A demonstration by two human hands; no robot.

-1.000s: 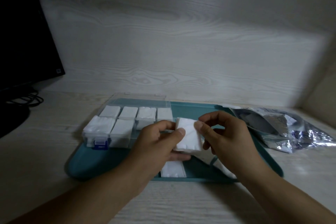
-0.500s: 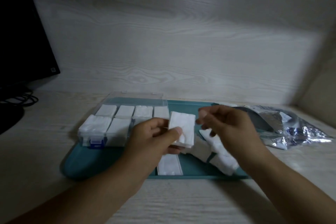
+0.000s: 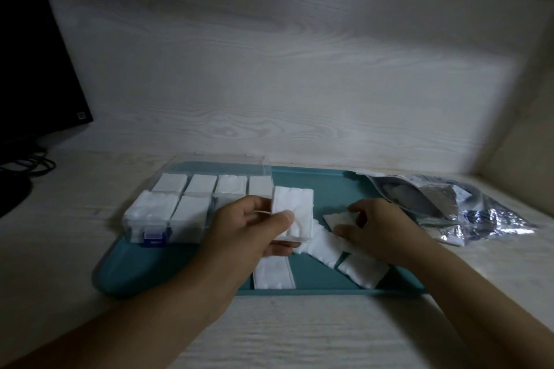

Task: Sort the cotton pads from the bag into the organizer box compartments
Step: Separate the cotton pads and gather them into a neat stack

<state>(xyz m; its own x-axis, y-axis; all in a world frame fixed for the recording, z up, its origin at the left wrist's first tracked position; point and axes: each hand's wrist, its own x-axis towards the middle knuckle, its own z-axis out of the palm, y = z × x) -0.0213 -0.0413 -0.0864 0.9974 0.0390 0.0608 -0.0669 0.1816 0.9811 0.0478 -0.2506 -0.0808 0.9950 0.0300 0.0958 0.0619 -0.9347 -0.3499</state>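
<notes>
Cotton pads (image 3: 292, 213) in left hand (image 3: 254, 231), teal tray (image 3: 168, 266), pale woodgrain desk (image 3: 299, 335)

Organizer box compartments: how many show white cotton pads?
6 in the clear plastic organizer box: four across the back row, two at front left. The left hand hides the front-right part; more may be filled.
</notes>
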